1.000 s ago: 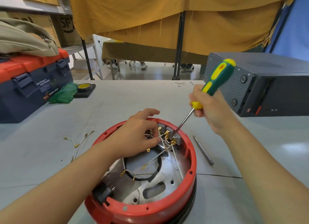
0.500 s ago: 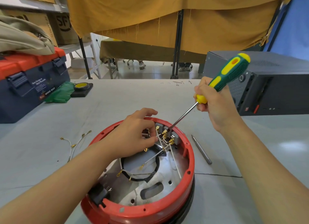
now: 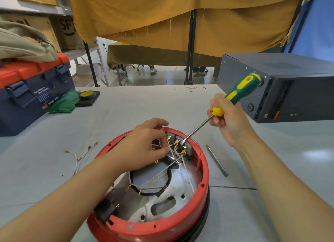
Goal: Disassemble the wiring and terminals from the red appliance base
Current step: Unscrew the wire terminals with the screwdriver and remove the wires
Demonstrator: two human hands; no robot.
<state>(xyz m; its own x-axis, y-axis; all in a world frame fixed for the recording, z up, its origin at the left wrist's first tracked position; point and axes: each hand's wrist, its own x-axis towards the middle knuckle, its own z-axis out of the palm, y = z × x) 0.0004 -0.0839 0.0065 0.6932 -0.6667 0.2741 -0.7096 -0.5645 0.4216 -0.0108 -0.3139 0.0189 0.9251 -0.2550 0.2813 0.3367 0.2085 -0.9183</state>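
Fingers of the left hand (image 3: pixel 144 147) pinched thin white wires (image 3: pixel 171 149), fingertips partly hidden inside the round red appliance base (image 3: pixel 204 171); the right hand (image 3: pixel 228 118) gripped the green-and-yellow-handled screwdriver (image 3: pixel 240 91).

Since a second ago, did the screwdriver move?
Yes. The screwdriver has tilted: its handle swung right, toward the dark metal box, while its tip stays at the brass terminals inside the red appliance base.

"WING BOX" on toolbox (image 3: pixel 36 89), "SF" on carton (image 3: pixel 66 27)
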